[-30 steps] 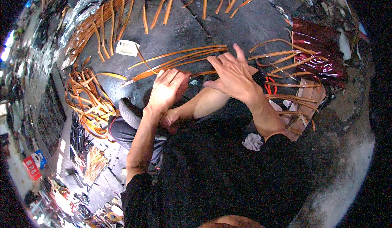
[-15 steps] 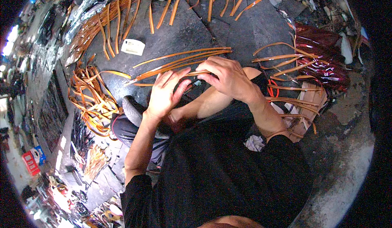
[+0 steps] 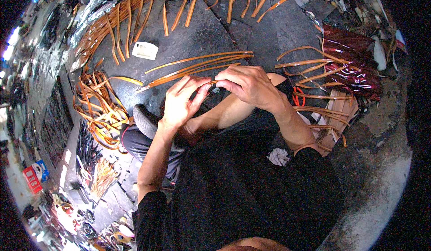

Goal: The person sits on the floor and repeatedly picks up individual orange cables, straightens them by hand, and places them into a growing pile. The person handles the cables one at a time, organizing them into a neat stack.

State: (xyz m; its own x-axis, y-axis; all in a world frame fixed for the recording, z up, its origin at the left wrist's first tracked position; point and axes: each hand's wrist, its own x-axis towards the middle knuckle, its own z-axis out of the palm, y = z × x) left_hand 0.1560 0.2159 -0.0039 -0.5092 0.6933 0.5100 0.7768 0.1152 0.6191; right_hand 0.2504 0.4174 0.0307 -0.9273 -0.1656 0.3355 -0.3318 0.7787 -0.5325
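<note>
My left hand (image 3: 183, 102) and my right hand (image 3: 249, 85) meet over my folded legs, thumbs and fingers pinched together. Between their fingertips shows a short stretch of a shiny brown strip (image 3: 213, 82); the rest of it is hidden by the hands. Just beyond them, several long brown strips (image 3: 193, 70) lie side by side on the dark floor sheet (image 3: 197, 39). A tangled heap of similar strips (image 3: 101, 111) lies to the left of my knee.
More strips (image 3: 189, 4) fan out along the far edge. At right, others rest over dark red shiny sheeting (image 3: 345, 48) and a wooden board (image 3: 334, 116), near orange-red handles (image 3: 298, 96). A pale label (image 3: 145, 50), crumpled paper (image 3: 279, 157) and scattered scraps lie around.
My fingertips have come closer together around the strip. The strip end that stuck out to the left of my left hand no longer shows.
</note>
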